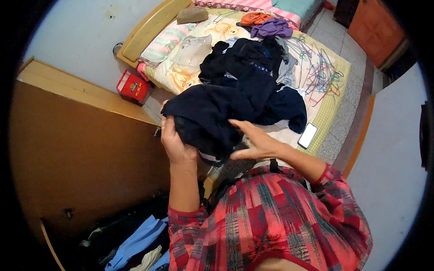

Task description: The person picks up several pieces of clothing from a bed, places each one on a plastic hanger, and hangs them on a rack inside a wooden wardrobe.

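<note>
A dark navy garment hangs bunched in front of me, gathered over itself. My left hand grips its left edge, thumb in front and fingertips behind the cloth. At its right side is my right hand, thumb and fingers spread apart; the fingertips lie at or close to the fabric, and whether they touch it I cannot tell. Beyond the garment, a heap of dark clothes covers the middle of the bed. Where the held garment ends and the heap begins is hard to make out.
Tangled wire hangers and a smartphone lie along the bed's right side. Orange and purple clothes sit at the far end. To my left stand a brown wooden cabinet, a red box and, low down, blue clothing.
</note>
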Demonstrator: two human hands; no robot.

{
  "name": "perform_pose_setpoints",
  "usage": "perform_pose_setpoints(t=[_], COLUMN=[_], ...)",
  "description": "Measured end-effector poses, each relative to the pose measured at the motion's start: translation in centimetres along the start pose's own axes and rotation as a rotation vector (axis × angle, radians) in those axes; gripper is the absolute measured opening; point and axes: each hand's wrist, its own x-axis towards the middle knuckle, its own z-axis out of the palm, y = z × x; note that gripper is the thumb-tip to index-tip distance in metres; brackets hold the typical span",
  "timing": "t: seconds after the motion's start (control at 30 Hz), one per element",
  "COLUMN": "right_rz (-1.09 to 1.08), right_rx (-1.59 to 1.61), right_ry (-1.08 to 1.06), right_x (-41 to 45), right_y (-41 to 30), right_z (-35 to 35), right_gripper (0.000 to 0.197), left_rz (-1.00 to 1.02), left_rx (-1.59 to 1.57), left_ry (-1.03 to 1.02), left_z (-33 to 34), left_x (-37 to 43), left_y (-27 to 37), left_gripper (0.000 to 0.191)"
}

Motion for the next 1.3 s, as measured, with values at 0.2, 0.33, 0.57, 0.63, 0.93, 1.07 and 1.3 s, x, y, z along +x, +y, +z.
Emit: perform_pose_setpoints(t=[0.2, 0.33, 0.57, 0.63, 0.93, 1.07, 1.3], right_rz=[-0.108, -0.187, -0.388, -0.478, -0.374, -0.509, -0.343], right_rx=[-0.144, 0.160, 0.219, 0.099, -0.299, -0.592, -1.616], right_ry=[0.280, 0.173, 0.208, 0.293, 0.426, 0.565, 0.647], right_x=[5.9, 5.9, 8.3, 10.3, 23.7, 21.9, 11.8], right_y=[-3.5, -4.2, -13.0, -15.6, -23.1, -26.0, -22.0], right_z=[0.8, 1.1, -3.2, -5.6, -21.0, -24.0, -25.0], right_gripper=[0.027, 0.020, 0.013, 0.016, 0.021, 0.019, 0.015], left_rz=[0.120, 0.263, 0.594, 0.691, 0.878, 1.611, 0.878], left_rx=[0.084, 0.718, 1.920, 1.873, 1.759, 1.649, 2.383], left_ry=[-0.169, -0.294, -0.155, -0.067, 0.059, 0.131, -0.410], left_z=[3.0, -0.7, -8.8, -9.9, -3.1, 5.3, 5.6], left_x=[-3.1, -4.3, -6.2, -5.0, 4.1, 2.5, 1.3], left_y=[2.7, 6.4, 8.3, 8.4, 19.1, 26.0, 17.2], left_gripper=[0.028, 0.035, 0.018, 0.017, 0.024, 0.022, 0.025])
